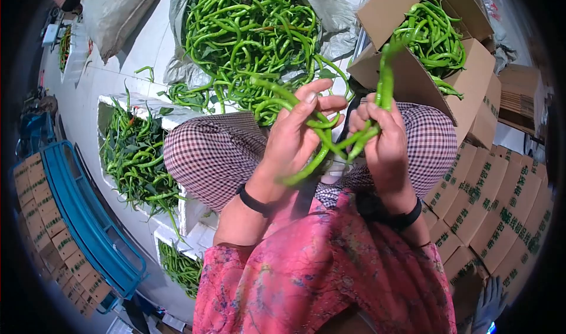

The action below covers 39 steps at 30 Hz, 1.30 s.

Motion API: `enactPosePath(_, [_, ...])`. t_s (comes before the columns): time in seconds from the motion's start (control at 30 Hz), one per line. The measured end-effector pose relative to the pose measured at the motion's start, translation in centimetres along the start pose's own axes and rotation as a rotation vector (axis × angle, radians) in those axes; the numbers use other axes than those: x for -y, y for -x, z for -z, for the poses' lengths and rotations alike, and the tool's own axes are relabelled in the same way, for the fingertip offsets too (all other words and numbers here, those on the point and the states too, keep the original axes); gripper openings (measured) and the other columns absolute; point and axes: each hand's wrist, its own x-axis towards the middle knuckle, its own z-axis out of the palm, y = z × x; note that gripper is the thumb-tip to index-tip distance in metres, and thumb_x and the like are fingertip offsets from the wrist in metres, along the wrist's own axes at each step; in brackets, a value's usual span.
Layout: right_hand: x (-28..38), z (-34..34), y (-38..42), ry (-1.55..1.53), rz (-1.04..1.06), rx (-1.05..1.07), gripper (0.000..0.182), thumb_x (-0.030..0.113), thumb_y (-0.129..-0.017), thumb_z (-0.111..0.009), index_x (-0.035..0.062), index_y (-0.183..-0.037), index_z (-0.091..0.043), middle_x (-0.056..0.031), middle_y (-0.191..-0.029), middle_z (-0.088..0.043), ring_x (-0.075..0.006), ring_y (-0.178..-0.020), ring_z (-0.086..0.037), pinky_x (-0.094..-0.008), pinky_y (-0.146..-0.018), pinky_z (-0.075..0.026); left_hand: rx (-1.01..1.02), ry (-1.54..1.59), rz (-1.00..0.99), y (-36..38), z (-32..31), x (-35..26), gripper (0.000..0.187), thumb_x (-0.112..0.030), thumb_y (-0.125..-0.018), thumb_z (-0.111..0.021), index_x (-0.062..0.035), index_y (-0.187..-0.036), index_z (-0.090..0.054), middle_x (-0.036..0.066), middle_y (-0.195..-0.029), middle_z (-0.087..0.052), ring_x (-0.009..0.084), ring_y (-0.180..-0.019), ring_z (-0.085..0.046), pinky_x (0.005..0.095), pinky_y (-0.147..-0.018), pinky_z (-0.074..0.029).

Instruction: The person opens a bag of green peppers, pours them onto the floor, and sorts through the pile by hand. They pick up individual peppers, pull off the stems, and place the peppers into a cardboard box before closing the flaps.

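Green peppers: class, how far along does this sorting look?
Done: the cardboard box at upper right already holds peppers, and a white crate at left is full. In hand: left hand and right hand grip a few long peppers together. Left: a big pile remains on the open sack ahead.

Sitting in checked trousers (218, 151), gripping a bunch of long green chili peppers (330, 136) between the left hand (295, 135) and right hand (384, 139), both closed around the stems. Facing a heap of peppers (250, 36) spilling from a sack, with a cardboard box (466, 86) of peppers lying right and a white crate (138, 157) sitting left.
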Motion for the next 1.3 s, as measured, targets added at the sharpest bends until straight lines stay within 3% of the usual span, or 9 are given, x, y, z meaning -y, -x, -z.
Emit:
enactPosePath(0.2, [0.6, -0.7, 0.3, 0.07, -0.172, -0.003, 0.02, 0.016, -0.093, -0.057, 0.0037, -0.108, -0.052, 0.0028, -0.079, -0.046, -0.005, -0.064, -0.043, -0.0196, -0.059, -0.038, 0.027, 0.012, 0.024, -0.2, 0.1, 0.4, 0.047, -0.033, -0.099, -0.046, 0.0014, -0.131, -0.046, 0.017, -0.106, -0.062, 0.0264, -0.101, -0.06, 0.0403, -0.093, -0.049])
enactPosePath(0.3, [-1.1, -1.1, 0.2, 0.842, 0.124, 0.175, 0.037, 0.02, -0.079, -0.074, 0.0051, -0.111, -0.061, -0.0045, -0.081, -0.06, -0.0145, -0.07, -0.057, -0.0269, -0.063, -0.045, -0.053, -0.021, 0.009, 0.1, -1.2, 0.8, 0.053, -0.029, -0.097, -0.051, 0.0016, -0.139, -0.037, 0.018, -0.127, -0.053, 0.0271, -0.118, -0.052, 0.0404, -0.105, -0.039])
enactPosePath(0.4, [-1.9, -0.8, -0.7, 0.928, 0.232, 0.162, 0.035, 0.017, -0.078, -0.073, 0.0078, -0.111, -0.063, -0.0081, -0.082, -0.06, -0.0188, -0.07, -0.059, -0.0303, -0.067, -0.047, -0.014, -0.077, 0.001, 0.1, -1.5, 0.9, 0.057, -0.022, -0.093, -0.057, 0.0017, -0.14, -0.034, 0.019, -0.13, -0.051, 0.0279, -0.122, -0.049, 0.0412, -0.107, -0.036])
enactPosePath(0.53, [-1.5, -0.6, -0.9, 0.094, -0.216, 0.192, 0.031, 0.012, -0.091, -0.06, -0.0005, -0.12, -0.059, -0.0046, -0.098, -0.065, -0.0137, -0.088, -0.062, -0.0258, -0.081, -0.048, 0.004, -0.117, -0.016, -0.4, -0.3, 1.4, 0.055, -0.017, -0.09, -0.061, 0.0013, -0.137, -0.038, 0.019, -0.129, -0.052, 0.0277, -0.122, -0.049, 0.0412, -0.107, -0.037])
enactPosePath(0.7, [-1.5, -0.3, -0.8, -0.042, -0.339, 0.229, 0.035, 0.014, -0.097, -0.053, -0.0022, -0.128, -0.051, -0.0052, -0.109, -0.063, -0.0099, -0.1, -0.058, -0.0214, -0.085, -0.045, -0.255, -0.325, -0.024, 0.1, 0.2, 1.6, 0.029, -0.012, -0.094, -0.058, -0.0006, -0.12, -0.051, 0.01, -0.109, -0.059, 0.0196, -0.103, -0.057, 0.0344, -0.091, -0.048])
enactPosePath(0.8, [-1.8, 0.6, -1.0, 0.118, -0.406, 0.259, 0.033, 0.015, -0.098, -0.051, -0.0008, -0.127, -0.051, -0.0031, -0.104, -0.061, -0.0067, -0.09, -0.057, -0.0199, -0.077, -0.046, -0.102, -0.063, 0.036, 0.1, -1.3, 0.6, 0.026, -0.011, -0.093, -0.059, -0.0009, -0.116, -0.052, 0.008, -0.105, -0.06, 0.0186, -0.095, -0.059, 0.0331, -0.086, -0.05])
enactPosePath(0.87, [-1.6, -0.6, -0.6, -0.266, -0.437, 0.262, 0.032, 0.015, -0.098, -0.051, -0.0002, -0.127, -0.05, 0.0008, -0.095, -0.06, -0.0026, -0.074, -0.053, -0.0175, -0.064, -0.042, -0.127, -0.131, 0.036, 0.2, -1.5, 0.3, 0.028, -0.008, -0.091, -0.062, -0.0004, -0.116, -0.053, 0.007, -0.101, -0.061, 0.0158, -0.088, -0.06, 0.0284, -0.077, -0.051])
enactPosePath(1.0, [-1.3, -1.3, -0.2, -0.245, -0.467, 0.255, 0.021, 0.006, -0.096, -0.053, -0.0016, -0.115, -0.053, 0.003, -0.079, -0.053, 0.0007, -0.052, -0.039, -0.0145, -0.047, -0.033, -0.267, -0.339, -0.192, 0.7, -1.0, -0.1, 0.028, -0.006, -0.087, -0.066, 0.001, -0.112, -0.056, 0.005, -0.096, -0.063, 0.0115, -0.087, -0.06, 0.0236, -0.077, -0.049])
enactPosePath(1.3, [-1.3, -0.7, 0.0, -0.277, -0.489, 0.161, 0.026, 0.003, -0.095, -0.051, -0.0021, -0.12, -0.048, -0.0073, -0.091, -0.057, -0.0005, -0.053, -0.036, -0.0154, -0.047, -0.032, -0.257, -0.184, -0.568, 4.6, 0.0, -9.4, 0.027, -0.01, -0.09, -0.061, -0.0012, -0.115, -0.054, 0.008, -0.094, -0.061, 0.018, -0.091, -0.059, 0.033, -0.083, -0.048])
